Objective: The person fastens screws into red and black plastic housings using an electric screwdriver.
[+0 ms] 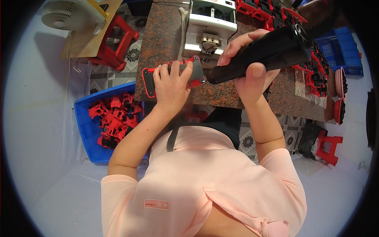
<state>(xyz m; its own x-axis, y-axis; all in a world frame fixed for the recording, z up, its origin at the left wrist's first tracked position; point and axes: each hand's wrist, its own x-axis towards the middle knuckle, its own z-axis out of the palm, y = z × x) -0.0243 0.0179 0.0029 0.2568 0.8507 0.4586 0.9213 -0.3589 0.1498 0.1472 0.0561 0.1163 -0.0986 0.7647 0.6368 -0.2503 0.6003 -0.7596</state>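
Observation:
My left hand (173, 86) lies over a red-and-black plastic housing (196, 72) at the table's near left edge, its fingers curled across the top and gripping it. Screws or screw holes show at the housing's corners. In my right hand (254, 77) is a thick black electric screwdriver (266, 53), held slanted with fingers and thumb around its body. Its narrower end points left, close to the right end of the housing. Whether the tip touches the housing cannot be made out. A metal hanging ring shows at the screwdriver's upper end.
Behind my hands stands a white screw-feeder machine (211, 25) on the speckled stone table (162, 35). More red-and-black housings (268, 14) fill the table's far right. Below left sits a blue bin (85, 132) of red parts (116, 118). Red stools (118, 45) and a blue crate (341, 51) stand around.

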